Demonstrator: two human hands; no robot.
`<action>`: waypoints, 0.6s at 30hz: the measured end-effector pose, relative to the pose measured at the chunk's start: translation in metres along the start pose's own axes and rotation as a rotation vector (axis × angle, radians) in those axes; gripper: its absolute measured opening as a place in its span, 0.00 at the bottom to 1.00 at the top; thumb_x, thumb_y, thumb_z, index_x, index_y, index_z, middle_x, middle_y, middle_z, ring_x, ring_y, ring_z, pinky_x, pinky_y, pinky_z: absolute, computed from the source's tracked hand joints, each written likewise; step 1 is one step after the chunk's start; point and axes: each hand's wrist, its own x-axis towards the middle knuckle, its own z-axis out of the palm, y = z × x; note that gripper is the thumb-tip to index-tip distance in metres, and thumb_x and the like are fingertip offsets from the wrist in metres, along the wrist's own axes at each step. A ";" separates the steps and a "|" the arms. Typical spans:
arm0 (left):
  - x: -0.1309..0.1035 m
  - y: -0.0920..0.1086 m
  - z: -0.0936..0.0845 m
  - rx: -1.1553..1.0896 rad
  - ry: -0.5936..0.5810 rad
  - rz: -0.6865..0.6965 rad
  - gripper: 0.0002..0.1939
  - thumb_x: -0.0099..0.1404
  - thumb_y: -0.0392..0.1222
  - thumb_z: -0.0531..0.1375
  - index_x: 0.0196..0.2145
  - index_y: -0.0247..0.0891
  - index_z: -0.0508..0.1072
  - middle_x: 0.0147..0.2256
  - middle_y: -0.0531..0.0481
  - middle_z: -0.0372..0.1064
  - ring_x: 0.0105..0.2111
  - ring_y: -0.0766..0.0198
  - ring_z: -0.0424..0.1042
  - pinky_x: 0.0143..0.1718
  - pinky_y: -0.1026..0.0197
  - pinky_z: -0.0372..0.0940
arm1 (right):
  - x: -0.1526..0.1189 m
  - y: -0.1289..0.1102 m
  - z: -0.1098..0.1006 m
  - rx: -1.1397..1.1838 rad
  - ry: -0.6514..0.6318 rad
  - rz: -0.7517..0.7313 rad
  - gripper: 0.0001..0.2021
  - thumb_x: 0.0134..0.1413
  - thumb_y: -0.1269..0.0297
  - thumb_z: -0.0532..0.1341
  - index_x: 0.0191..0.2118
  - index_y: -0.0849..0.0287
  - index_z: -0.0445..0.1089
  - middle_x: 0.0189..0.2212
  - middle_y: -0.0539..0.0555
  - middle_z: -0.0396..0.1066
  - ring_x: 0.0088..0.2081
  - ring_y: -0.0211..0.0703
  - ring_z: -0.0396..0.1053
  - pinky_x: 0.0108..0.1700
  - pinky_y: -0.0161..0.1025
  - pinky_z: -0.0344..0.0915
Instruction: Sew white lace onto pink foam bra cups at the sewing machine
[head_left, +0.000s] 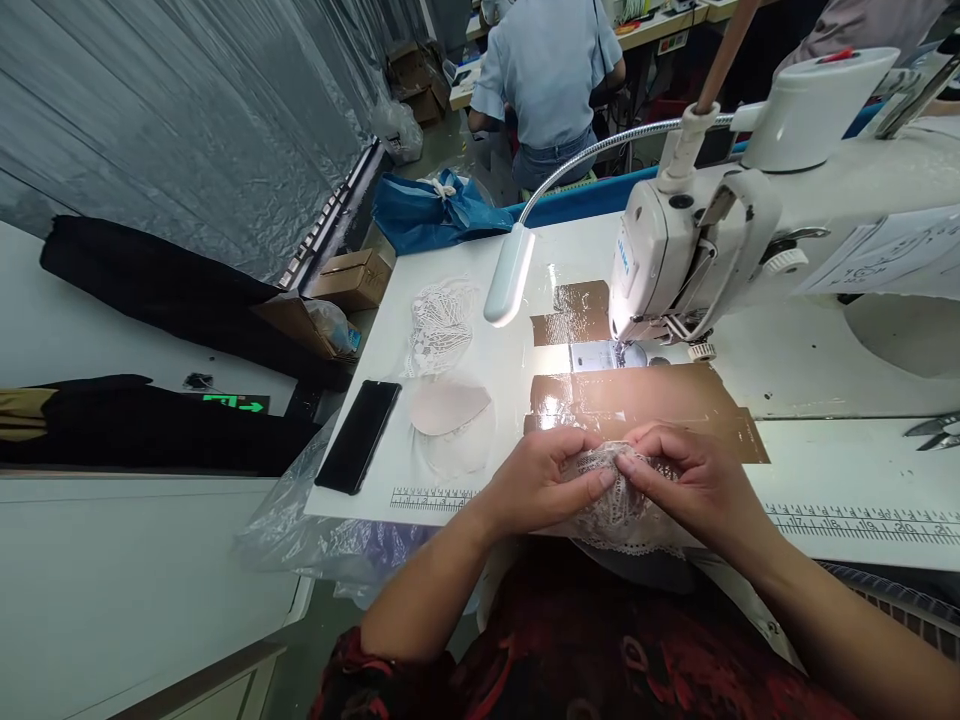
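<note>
Between my two hands, at the table's front edge, is a piece of white lace fabric point(616, 510) with a scalloped border. My left hand point(551, 478) pinches its upper edge with thumb and fingers. From the other side my right hand point(686, 485) grips the same edge, its thumb close to my left thumb. The lace hangs down toward my lap. Just beyond my hands lies brown tape point(622, 395) on the table, in front of the needle area of a white sewing machine point(660, 250).
On the table's left lie a black phone point(358, 437), pale cup-shaped fabric pieces point(450, 408) and a lace piece point(441, 325). A lamp point(510, 275) arches above. Metal snips point(934, 430) lie far right. A ruler strip point(862, 522) runs along the front edge. Another person point(547, 80) sits beyond.
</note>
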 end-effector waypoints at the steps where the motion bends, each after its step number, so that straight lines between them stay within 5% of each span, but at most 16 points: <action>1: 0.001 0.000 0.000 -0.004 0.004 -0.005 0.10 0.65 0.43 0.60 0.38 0.32 0.74 0.32 0.50 0.68 0.32 0.67 0.65 0.33 0.66 0.60 | 0.001 0.001 0.000 0.004 -0.004 0.010 0.11 0.56 0.63 0.61 0.23 0.57 0.68 0.27 0.52 0.73 0.30 0.40 0.70 0.33 0.37 0.64; 9: 0.012 -0.007 0.001 -0.079 0.030 -0.018 0.13 0.67 0.45 0.58 0.33 0.31 0.74 0.27 0.51 0.65 0.28 0.69 0.63 0.29 0.66 0.58 | 0.010 0.011 -0.006 0.199 -0.116 0.290 0.11 0.51 0.54 0.66 0.34 0.57 0.72 0.29 0.51 0.72 0.31 0.40 0.68 0.32 0.35 0.63; 18: 0.017 -0.004 -0.002 -0.520 -0.100 -0.222 0.14 0.62 0.47 0.65 0.34 0.30 0.75 0.28 0.50 0.68 0.28 0.70 0.65 0.31 0.67 0.61 | 0.012 0.002 -0.016 0.291 -0.200 0.291 0.11 0.52 0.56 0.65 0.27 0.58 0.70 0.22 0.46 0.62 0.25 0.33 0.57 0.27 0.32 0.54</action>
